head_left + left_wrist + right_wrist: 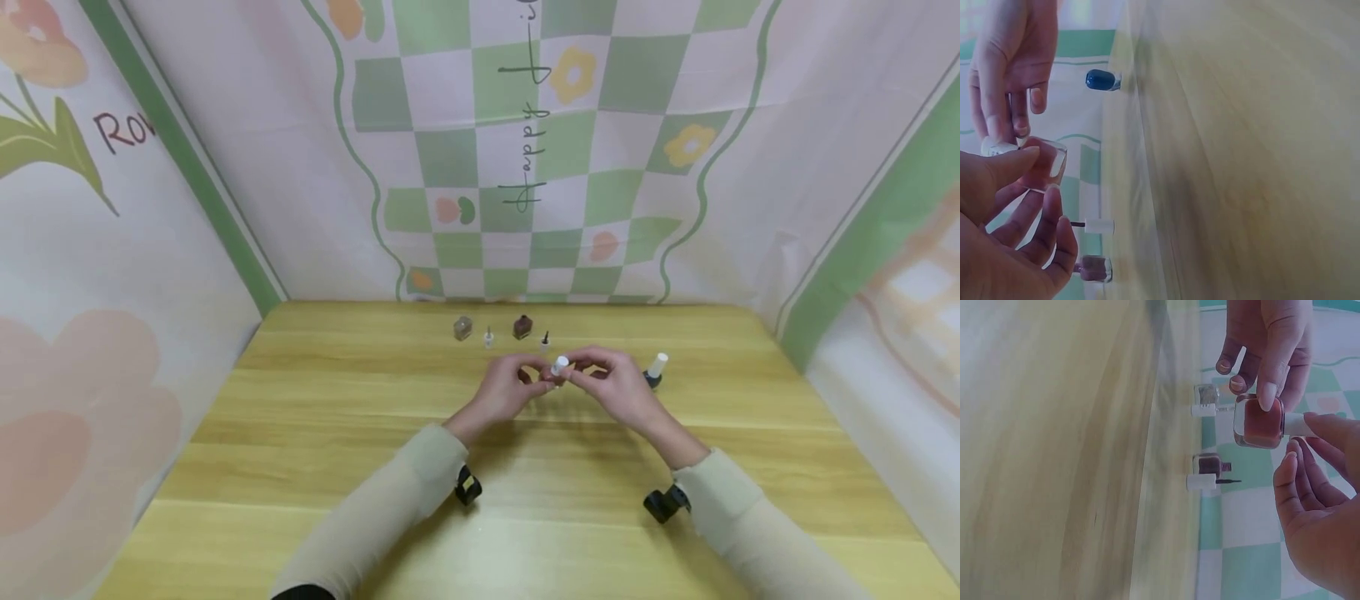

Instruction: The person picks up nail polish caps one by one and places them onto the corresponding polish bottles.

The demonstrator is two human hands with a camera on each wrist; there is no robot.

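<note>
Text: black script "Happy" [521, 158] on the back curtain [288, 167], turned sideways, reads bottom to top; lettering past it runs off the top edge, can't make out the rest. Left side curtain [67, 275] has "Ro" [116, 132], next letter partly hidden at the green stripe. Small marks on the white cap [560, 364] in hand, too small to read.

Red-brown polish bottle [1263, 422] is held up over the tabletop [480, 533], between both hands. Left hand [510, 387] grips the glass, thumb against fingers, gap narrowed to bottle width. Right hand [611, 387] pinches the white cap at its neck, other fingers loosely curled.

Behind the hands, left to right: pale bottle [462, 328], white brush cap [489, 337] standing brush up, purple bottle [522, 327] with bare neck, 2nd brush cap [545, 340], also brush up. Dark blue bottle [1100, 79] with white top sits just right of the right hand.

In the way: left thumb covers part of the glass, right fingers part of the cap. 2 black wrist cameras [468, 486] at the sleeves [375, 517].
</note>
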